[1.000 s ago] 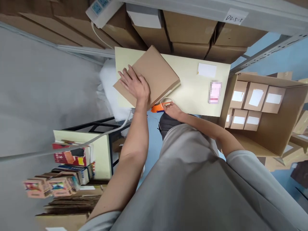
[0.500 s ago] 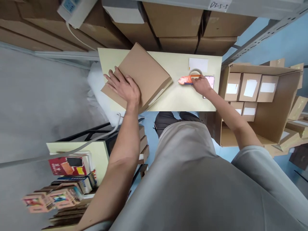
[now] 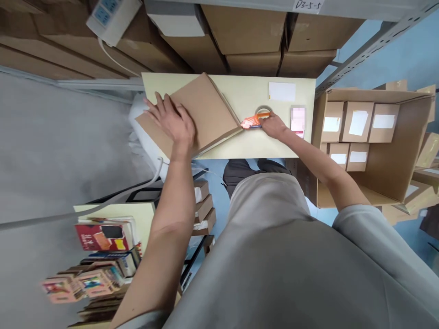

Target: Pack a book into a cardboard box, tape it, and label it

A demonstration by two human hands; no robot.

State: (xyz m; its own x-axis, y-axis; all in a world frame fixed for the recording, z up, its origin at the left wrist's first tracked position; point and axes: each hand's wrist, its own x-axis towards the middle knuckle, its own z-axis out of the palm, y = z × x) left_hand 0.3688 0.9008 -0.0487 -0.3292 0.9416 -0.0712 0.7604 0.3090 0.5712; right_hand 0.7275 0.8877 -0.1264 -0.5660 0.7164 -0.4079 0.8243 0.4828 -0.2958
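Observation:
A flat brown cardboard box [image 3: 202, 107] lies on a pale yellow table [image 3: 247, 146], its left part hanging over the table's left edge. My left hand [image 3: 171, 121] rests flat on the box's left part, fingers spread. My right hand [image 3: 272, 125] grips an orange tape dispenser [image 3: 255, 119] with a roll of clear tape, and the dispenser's tip touches the box's right edge.
A white label [image 3: 281, 91] and a phone [image 3: 297, 121] lie on the table's right side. A large open carton [image 3: 373, 137] of small labelled boxes stands to the right. Cardboard boxes [image 3: 247, 32] fill the shelf behind. A power strip [image 3: 111, 18] hangs upper left. Books [image 3: 99, 237] are stacked lower left.
My right hand carried the tape dispenser up from the table's near edge to the right side, then left to the box's edge. The box shifted slightly left under my left hand.

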